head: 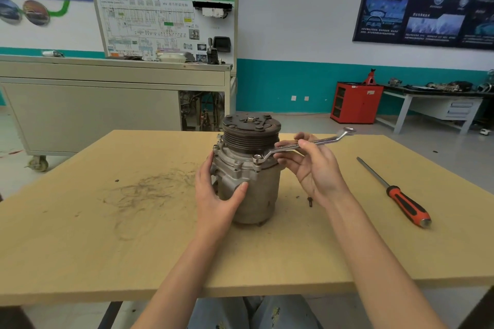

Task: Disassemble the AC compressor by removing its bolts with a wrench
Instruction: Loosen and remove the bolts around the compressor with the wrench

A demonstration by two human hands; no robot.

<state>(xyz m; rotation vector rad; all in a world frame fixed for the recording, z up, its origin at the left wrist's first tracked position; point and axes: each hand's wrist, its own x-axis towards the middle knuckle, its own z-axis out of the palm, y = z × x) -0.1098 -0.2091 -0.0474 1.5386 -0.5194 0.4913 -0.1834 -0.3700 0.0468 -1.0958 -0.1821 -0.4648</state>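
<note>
The left hand [216, 195] is hugging the compressor [260, 189] at its 8 o'clock side, with fingers and thumb curled round the grey metal body. The compressor is standing upright in the middle of the table [107, 235], with its dark pulley [251, 131] facing up. It is looking heavy and hard, all metal. Its round body could be turning when pushed, so holding it low on the body is looking like the best spot.

The ring end of the wrench [327, 140] is sitting over a bolt [257, 157] on the rim at 5 o'clock, and the handle is pointing out to 2 o'clock. The right hand [315, 168] is pinching the middle of the handle with curled fingers and thumb. The wrench is looking thin and stiff, and a grip nearer its far end would probably be giving more pull.

Counting now: one compressor, one wrench, and four bolt heads showing on the rim, with more maybe hiding behind. What looks like one small loose bolt [310, 201] is lying at the compressor's 4 o'clock. One screwdriver [401, 196] is lying at 3 o'clock, well apart.
</note>
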